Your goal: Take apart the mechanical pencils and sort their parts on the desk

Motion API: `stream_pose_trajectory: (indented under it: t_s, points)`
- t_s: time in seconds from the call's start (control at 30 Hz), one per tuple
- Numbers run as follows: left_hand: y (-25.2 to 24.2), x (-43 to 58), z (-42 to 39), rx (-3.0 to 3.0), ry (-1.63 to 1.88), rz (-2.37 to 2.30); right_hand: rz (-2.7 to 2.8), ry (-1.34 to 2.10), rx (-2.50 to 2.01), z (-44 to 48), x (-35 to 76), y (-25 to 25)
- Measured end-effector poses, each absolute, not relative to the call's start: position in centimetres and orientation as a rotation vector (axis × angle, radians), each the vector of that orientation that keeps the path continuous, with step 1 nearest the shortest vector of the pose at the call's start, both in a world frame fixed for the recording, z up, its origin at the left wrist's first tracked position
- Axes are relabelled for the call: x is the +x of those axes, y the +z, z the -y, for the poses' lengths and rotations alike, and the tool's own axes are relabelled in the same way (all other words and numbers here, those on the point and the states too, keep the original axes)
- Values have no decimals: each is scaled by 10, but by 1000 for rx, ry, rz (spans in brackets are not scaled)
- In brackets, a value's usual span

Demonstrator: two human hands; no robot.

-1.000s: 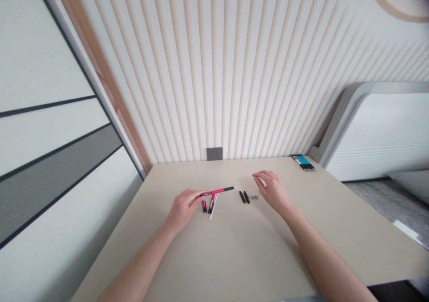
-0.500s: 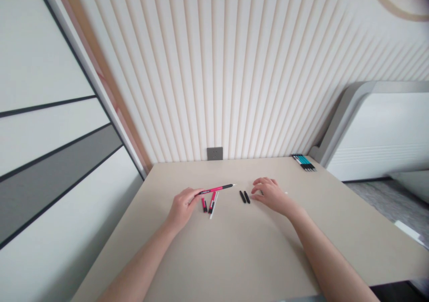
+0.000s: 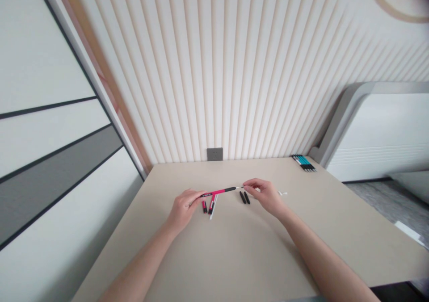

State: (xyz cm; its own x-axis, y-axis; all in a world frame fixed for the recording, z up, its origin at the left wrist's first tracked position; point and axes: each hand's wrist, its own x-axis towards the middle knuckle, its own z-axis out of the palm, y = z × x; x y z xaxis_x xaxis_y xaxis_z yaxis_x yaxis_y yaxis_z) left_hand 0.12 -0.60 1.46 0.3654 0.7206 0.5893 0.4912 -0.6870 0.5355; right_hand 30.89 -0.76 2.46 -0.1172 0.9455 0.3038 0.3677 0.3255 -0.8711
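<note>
My left hand is closed round the back end of a pink and black pen, held level just above the beige table. My right hand pinches at the pen's thin white tip with thumb and forefinger. Under the pen lie two short pink and black pen parts and a white refill tube. Two small black pen pieces rest side by side just below my right hand's fingers.
A small white piece lies on the table right of my right hand. A bundle of teal and black pens sits at the far right corner. A grey wall socket is behind the table. A white cabinet stands to the right.
My right hand dropped to the table by the black pieces, then moved left and pinched the pen's tip. The small metal piece once beside the black pieces is gone from view. My left hand stayed put.
</note>
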Motion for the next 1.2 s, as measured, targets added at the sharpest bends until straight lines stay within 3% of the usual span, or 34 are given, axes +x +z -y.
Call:
stream_pose_trajectory:
  t_s: [0.43,0.9,1.2]
  points:
    - [14,3,7,2331,1259,-989,1527,1077,-1100,10,293,11]
    - [12,4,7,2336,1251,-1035,1721,732,-1179,16,290,16]
    - [11,4,7,2367,1243,-947,1853,687,-1216,18,290,18]
